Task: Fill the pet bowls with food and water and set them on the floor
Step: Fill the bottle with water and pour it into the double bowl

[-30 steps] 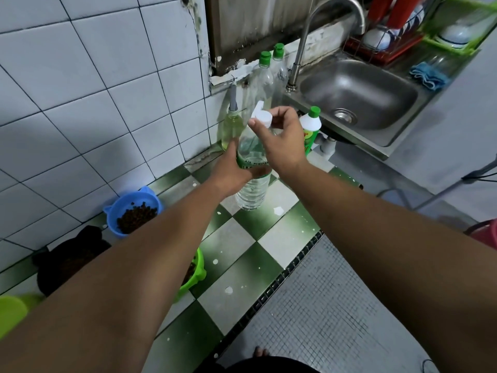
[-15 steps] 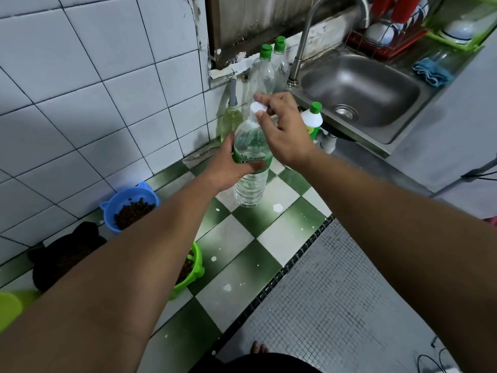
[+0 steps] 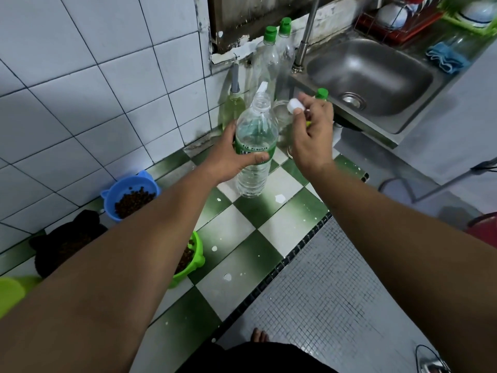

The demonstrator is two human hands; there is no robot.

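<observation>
Right hand [image 3: 312, 135]: thumb and forefinger tips pinch the white cap [image 3: 294, 105], held at 1 o'clock of the bottle's mouth and apart from it. Left hand [image 3: 228, 157]: fingers and thumb curl round the green label band of the clear water bottle [image 3: 255, 127], with the thumb lying across the front. The bottle's long axis is near upright, the uncapped neck toward 12 o'clock and the base toward 6 o'clock, over the green-and-white checked counter [image 3: 242, 238]. Whether the base touches the tiles cannot be told. Blue bowl [image 3: 126, 184], at 8 o'clock of the bottle by the wall, holds brown kibble. Green bowl [image 3: 198, 251], at 7 o'clock, also holds kibble and is largely hidden behind the left forearm. Black bowl [image 3: 67, 238], farther out at 8 o'clock; contents hard to make out. A lime-coloured object [image 3: 10, 292] is cut off by the left edge. Steel sink [image 3: 376, 71], at 2 o'clock.
</observation>
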